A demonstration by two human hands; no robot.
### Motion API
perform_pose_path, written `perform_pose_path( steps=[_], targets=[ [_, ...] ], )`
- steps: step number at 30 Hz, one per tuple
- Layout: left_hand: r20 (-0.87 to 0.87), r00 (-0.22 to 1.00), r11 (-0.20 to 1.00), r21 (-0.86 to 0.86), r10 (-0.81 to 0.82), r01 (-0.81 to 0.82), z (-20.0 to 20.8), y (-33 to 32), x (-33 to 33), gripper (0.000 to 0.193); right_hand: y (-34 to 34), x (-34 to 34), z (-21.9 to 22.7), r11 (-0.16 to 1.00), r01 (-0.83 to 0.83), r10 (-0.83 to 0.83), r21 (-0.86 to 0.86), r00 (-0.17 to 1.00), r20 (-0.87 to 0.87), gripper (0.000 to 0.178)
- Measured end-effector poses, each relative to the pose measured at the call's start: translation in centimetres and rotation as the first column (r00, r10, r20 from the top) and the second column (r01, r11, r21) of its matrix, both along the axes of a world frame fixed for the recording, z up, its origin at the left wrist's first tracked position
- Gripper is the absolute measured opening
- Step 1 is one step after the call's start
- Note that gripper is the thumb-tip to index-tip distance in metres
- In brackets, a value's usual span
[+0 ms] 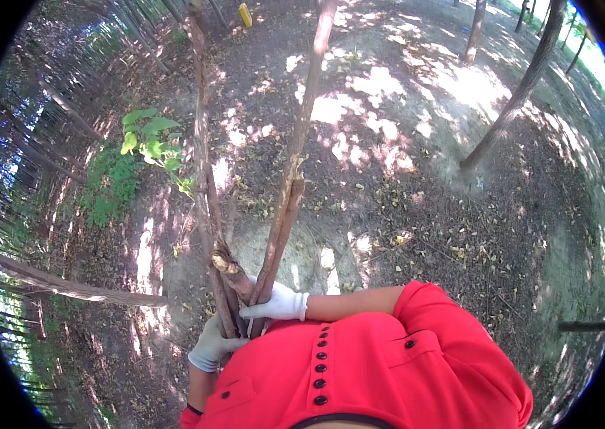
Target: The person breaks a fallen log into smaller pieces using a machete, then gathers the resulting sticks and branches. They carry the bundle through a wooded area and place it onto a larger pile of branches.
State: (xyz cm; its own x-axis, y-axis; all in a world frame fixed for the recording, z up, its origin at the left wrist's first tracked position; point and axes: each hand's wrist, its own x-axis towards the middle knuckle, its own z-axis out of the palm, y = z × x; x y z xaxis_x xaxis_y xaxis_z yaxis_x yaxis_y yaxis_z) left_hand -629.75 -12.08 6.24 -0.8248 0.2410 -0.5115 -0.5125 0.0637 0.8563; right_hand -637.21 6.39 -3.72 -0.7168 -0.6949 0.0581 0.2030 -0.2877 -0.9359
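Several long brown branches come together against the front of my red shirt, their far ends spreading apart ahead of me. My left hand, in a white glove, is closed round the lower ends on the left side. From the right, my right hand, gloved in white too, wraps the bundle slightly higher up. A thick branch with a broken tip leans to the right in the bundle. One short stub shows a pale cut end. Parts of my fingers are hidden behind the wood.
Dry leaves and sun patches cover the dirt ground. A leaning tree trunk stands at the right, another trunk at the left. Green leaves grow left of the branches. A small yellow object is far ahead.
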Motion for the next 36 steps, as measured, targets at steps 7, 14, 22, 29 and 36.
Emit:
perform_pose_path(
  steps=[7, 14, 22, 29, 36],
  targets=[
    [0.026, 0.996, 0.996, -0.019, -0.086, 0.086, 0.4, 7.7, -9.4, 0.072, 7.5, -7.8, -1.3, 0.983, 0.09, -0.067, 0.16, 0.987, -0.146, 0.076],
    [0.074, 0.992, 0.995, 0.02, -0.099, 0.098, -3.6, 10.8, -20.4, 0.084, 11.3, -18.2, -3.8, 0.985, 0.169, -0.166, 0.036, 0.984, -0.07, 0.071],
    [0.054, 0.995, 0.994, 0.074, -0.088, 0.084, -8.1, 12.1, -37.1, 0.086, 14.2, -36.4, -5.8, 0.988, 0.011, -0.022, 0.155, 0.997, 0.072, 0.061],
    [0.073, 0.992, 0.994, 0.062, -0.098, 0.094, -7.4, 13.4, -50.6, 0.08, 14.8, -49.7, -7.3, 0.991, -0.067, 0.057, 0.113, 0.994, 0.092, 0.08],
    [0.054, 0.998, 0.997, 0.078, -0.017, 0.012, -8.8, 17.3, -63.2, 0.085, 17.4, -63.2, -8.9, 0.995, -0.097, 0.094, 0.02, 0.989, 0.111, 0.078]
  ],
)
